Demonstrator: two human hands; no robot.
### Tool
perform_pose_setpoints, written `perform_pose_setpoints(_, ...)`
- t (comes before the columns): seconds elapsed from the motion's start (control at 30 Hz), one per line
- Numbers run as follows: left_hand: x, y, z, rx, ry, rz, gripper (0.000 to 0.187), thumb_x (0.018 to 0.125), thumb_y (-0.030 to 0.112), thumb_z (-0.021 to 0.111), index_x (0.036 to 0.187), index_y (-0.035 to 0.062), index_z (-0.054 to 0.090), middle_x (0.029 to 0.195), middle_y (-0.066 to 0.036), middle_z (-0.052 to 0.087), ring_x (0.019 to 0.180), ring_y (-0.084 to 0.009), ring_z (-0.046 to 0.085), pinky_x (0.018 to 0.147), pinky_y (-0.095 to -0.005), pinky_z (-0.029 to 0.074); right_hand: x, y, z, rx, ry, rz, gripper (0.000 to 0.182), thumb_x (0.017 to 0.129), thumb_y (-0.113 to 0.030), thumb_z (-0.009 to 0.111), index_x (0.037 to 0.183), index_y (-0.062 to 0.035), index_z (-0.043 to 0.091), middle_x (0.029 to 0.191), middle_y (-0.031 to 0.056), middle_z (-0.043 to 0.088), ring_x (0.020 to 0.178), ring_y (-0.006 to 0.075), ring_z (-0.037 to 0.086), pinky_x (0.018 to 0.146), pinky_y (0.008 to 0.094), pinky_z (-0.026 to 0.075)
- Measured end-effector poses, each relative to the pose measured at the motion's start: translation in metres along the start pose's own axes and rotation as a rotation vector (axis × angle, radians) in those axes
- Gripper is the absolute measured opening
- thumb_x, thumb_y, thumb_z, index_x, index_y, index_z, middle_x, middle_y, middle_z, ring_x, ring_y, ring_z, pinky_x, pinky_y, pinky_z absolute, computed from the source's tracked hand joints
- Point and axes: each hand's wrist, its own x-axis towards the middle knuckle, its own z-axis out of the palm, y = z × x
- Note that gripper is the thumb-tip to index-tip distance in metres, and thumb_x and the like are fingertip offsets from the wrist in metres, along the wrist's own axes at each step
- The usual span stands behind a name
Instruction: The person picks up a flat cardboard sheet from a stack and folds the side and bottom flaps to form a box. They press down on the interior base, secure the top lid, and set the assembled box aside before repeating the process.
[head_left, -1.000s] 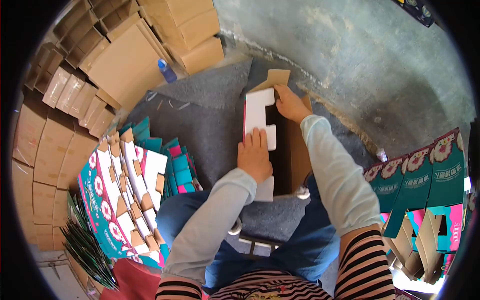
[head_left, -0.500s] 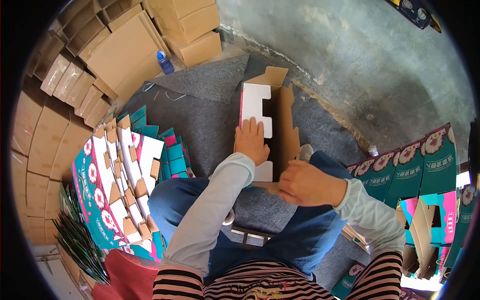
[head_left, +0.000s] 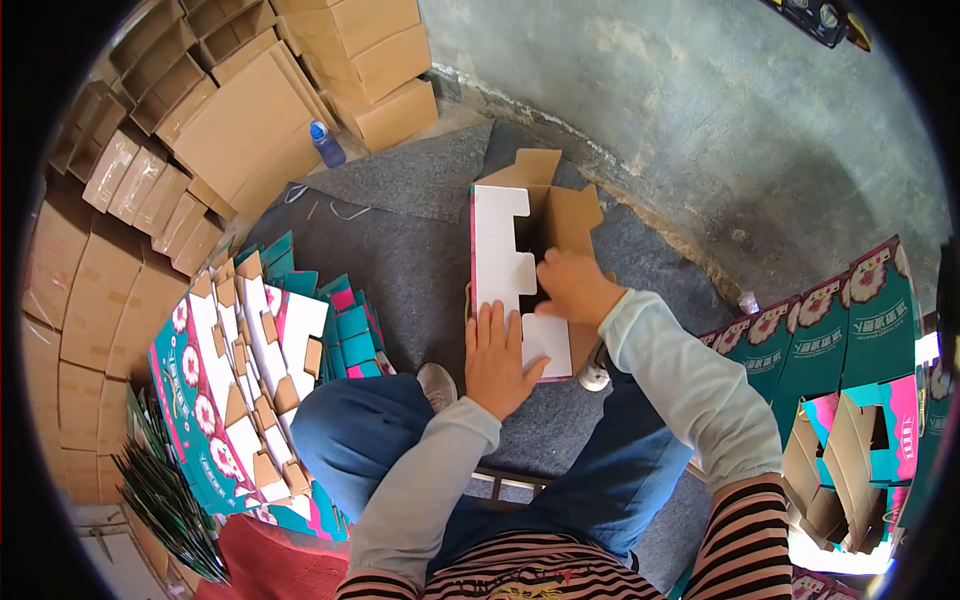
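A half-folded cardboard box [head_left: 505,250], white inside with a pink edge and brown flaps, stands on the grey mat in front of my knees. My left hand [head_left: 497,362] lies flat, fingers together, on the near end of its white panel. My right hand [head_left: 566,283] reaches into the middle of the box, fingers curled at the notch of the white panel and against the brown inner wall. The far brown flap stands open.
A fanned pile of flat teal-and-pink box blanks [head_left: 250,370] lies to my left. Folded teal boxes [head_left: 850,330] stand at the right. Brown cartons [head_left: 370,60] stack at the back left, with a blue bottle [head_left: 327,144] beside them. Bare concrete floor lies beyond.
My right hand rose from near my lap into the middle of the box. My left hand slid back to the near end of the white panel. The box has opened wider.
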Motion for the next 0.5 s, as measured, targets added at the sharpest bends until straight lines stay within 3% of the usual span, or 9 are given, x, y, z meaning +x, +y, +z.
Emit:
perform_pose_setpoints(0.1, 0.001, 0.013, -0.001, -0.020, -0.049, 0.019, 0.056, 0.083, 0.027, 0.062, 0.132, 0.0050, 0.046, 0.137, -0.026, 0.038, 0.128, -0.0436, 0.034, 0.106, -0.0552, 0.023, 0.042, 0.032, 0.003, 0.298, 0.320, 0.343, 0.052, 0.076, -0.025, 0.067, 0.116, 0.0044, 0.051, 0.104, 0.0219, 0.057, 0.103, 0.0378, 0.056, 0.088, 0.0435, 0.047)
perform_pose_setpoints(0.13, -0.001, 0.019, 0.002, -0.079, -0.048, 0.034, 0.047, 0.082, 0.014, 0.060, 0.128, 0.0089, 0.051, 0.135, -0.022, 0.041, 0.127, -0.0411, 0.036, 0.106, -0.0554, 0.023, 0.060, 0.048, 0.002, 0.355, 0.417, 0.460, 0.057, 0.077, -0.023, 0.063, 0.123, 0.0065, 0.044, 0.109, 0.0257, 0.056, 0.105, 0.0408, 0.055, 0.091, 0.0442, 0.045)
perform_pose_setpoints(0.17, -0.004, 0.021, 0.007, -0.052, -0.050, 0.074, 0.045, 0.081, 0.012, 0.060, 0.126, 0.0088, 0.053, 0.135, -0.021, 0.042, 0.128, -0.0405, 0.036, 0.106, -0.0557, 0.023, 0.079, 0.062, 0.001, 0.413, 0.514, 0.572, 0.062, 0.078, -0.020, 0.060, 0.129, 0.0086, 0.037, 0.115, 0.0295, 0.054, 0.107, 0.0438, 0.053, 0.094, 0.0449, 0.043)
perform_pose_setpoints(0.27, -0.011, 0.022, 0.019, -0.071, -0.032, 0.122, 0.039, 0.079, 0.003, 0.056, 0.117, 0.0086, 0.060, 0.134, -0.016, 0.044, 0.129, -0.0388, 0.035, 0.106, -0.0570, 0.023, 0.119, 0.096, 0.015, 0.685, 0.858, 0.739, 0.055, 0.081, -0.020, 0.051, 0.128, 0.0076, 0.043, 0.123, 0.0306, 0.052, 0.113, 0.0436, 0.051, 0.097, 0.0432, 0.040)
perform_pose_setpoints(0.37, -0.011, 0.022, 0.020, -0.041, -0.032, 0.123, 0.039, 0.079, 0.012, 0.061, 0.118, 0.0054, 0.059, 0.132, -0.019, 0.045, 0.129, -0.0392, 0.035, 0.106, -0.0577, 0.022, 0.114, 0.116, 0.010, 0.900, 0.550, 0.496, 0.050, 0.082, -0.024, 0.045, 0.124, 0.0041, 0.051, 0.123, 0.0274, 0.055, 0.116, 0.0404, 0.051, 0.097, 0.0419, 0.040)
perform_pose_setpoints(0.4, -0.012, 0.025, 0.018, -0.088, -0.026, 0.083, 0.040, 0.078, 0.017, 0.063, 0.115, 0.0037, 0.059, 0.131, -0.020, 0.045, 0.128, -0.0390, 0.035, 0.105, -0.0581, 0.022, 0.112, 0.113, 0.009, 0.839, 0.586, 0.487, 0.042, 0.084, -0.030, 0.046, 0.111, -0.0027, 0.063, 0.111, 0.0225, 0.062, 0.110, 0.0363, 0.056, 0.095, 0.0425, 0.042)
perform_pose_setpoints(0.5, -0.008, 0.044, 0.004, -0.155, -0.041, -0.019, 0.046, 0.075, 0.030, 0.068, 0.108, -0.0004, 0.059, 0.130, -0.022, 0.046, 0.127, -0.0385, 0.036, 0.104, -0.0594, 0.021, 0.084, 0.105, -0.015, 0.559, 0.345, 0.151, 0.037, 0.082, -0.033, 0.053, 0.103, -0.0051, 0.066, 0.098, 0.0227, 0.064, 0.102, 0.0337, 0.059, 0.092, 0.0422, 0.043)
